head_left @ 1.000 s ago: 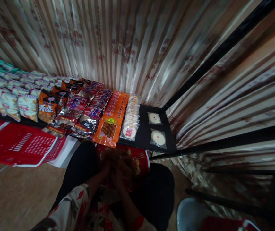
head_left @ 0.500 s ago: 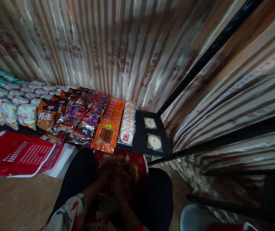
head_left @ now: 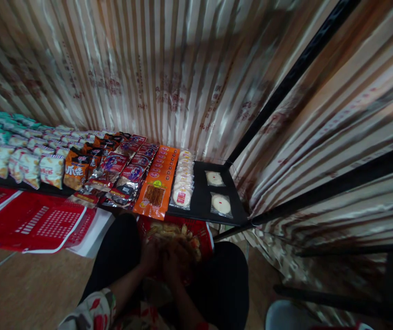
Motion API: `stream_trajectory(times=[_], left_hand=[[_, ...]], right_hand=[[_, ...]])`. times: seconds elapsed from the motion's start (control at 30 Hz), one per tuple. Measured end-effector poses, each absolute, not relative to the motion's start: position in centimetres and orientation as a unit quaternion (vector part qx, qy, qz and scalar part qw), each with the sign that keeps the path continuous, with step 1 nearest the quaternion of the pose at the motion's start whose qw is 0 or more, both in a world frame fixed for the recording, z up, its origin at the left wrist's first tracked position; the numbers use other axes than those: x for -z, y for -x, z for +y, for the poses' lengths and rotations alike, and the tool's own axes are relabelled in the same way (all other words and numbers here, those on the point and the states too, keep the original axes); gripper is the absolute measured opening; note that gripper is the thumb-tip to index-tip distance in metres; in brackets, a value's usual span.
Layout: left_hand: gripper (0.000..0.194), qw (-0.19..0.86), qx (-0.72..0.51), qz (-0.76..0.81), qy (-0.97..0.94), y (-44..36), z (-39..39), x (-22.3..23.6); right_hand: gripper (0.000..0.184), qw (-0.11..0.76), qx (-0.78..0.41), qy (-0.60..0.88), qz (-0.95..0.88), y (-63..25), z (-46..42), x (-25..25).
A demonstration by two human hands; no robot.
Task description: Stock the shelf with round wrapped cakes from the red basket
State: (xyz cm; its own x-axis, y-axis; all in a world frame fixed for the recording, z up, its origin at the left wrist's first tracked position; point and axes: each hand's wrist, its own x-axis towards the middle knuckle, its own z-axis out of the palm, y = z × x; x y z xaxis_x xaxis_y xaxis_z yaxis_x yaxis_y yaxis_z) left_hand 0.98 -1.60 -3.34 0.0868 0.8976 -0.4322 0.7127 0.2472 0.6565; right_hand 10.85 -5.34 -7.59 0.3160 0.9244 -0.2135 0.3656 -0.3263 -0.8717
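My left hand (head_left: 150, 259) and my right hand (head_left: 174, 266) are close together low in the view, over my lap, in dim light and blurred. They sit at the near side of a red basket (head_left: 203, 231) that holds several small snack packets (head_left: 168, 231). Both hands seem closed around packets there, but I cannot make out the fingers. Just beyond the basket a black shelf (head_left: 203, 197) carries rows of snack packs: round white cakes (head_left: 182, 195), an orange pack row (head_left: 157, 183) and two single cake packets (head_left: 221, 204).
Further left on the shelf lie dark foil packs (head_left: 122, 172), orange bags (head_left: 74, 172) and pale bags (head_left: 20, 162). Red flattened baskets (head_left: 34, 222) lie on the left. A striped curtain (head_left: 182, 68) hangs behind, with black frame bars (head_left: 299, 68) at right. Wood floor (head_left: 27, 288) lies below.
The view has shifted slightly, so the shelf sits lower and further left in the picture. The basket's packets show more clearly now. My hands stay together at the basket.
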Motion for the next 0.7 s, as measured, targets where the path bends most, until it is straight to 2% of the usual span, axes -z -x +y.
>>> stream_trajectory(times=[0.2, 0.4, 0.57, 0.7], left_hand=[[0.021, 0.32, -0.033, 0.643, -0.695, -0.9, -2.2, 0.2], [0.022, 0.236, -0.056, 0.595, -0.766, -1.0, -1.9, -2.4], [0.024, 0.219, -0.09, 0.563, -0.792, -1.2, -1.4, -3.9], [0.022, 0.267, -0.111, 0.566, -0.772, -1.6, -0.9, -4.9]], right_hand=[[0.034, 0.355, -0.37, 0.741, -0.433, -10.6, -5.3, 6.0], [0.035, 0.395, -0.387, 0.7, -0.452, -10.7, -5.0, 5.1], [0.022, 0.414, -0.368, 0.682, -0.477, -11.6, -4.8, 3.3], [0.018, 0.409, -0.373, 0.688, -0.469, -12.6, -4.9, 1.7]])
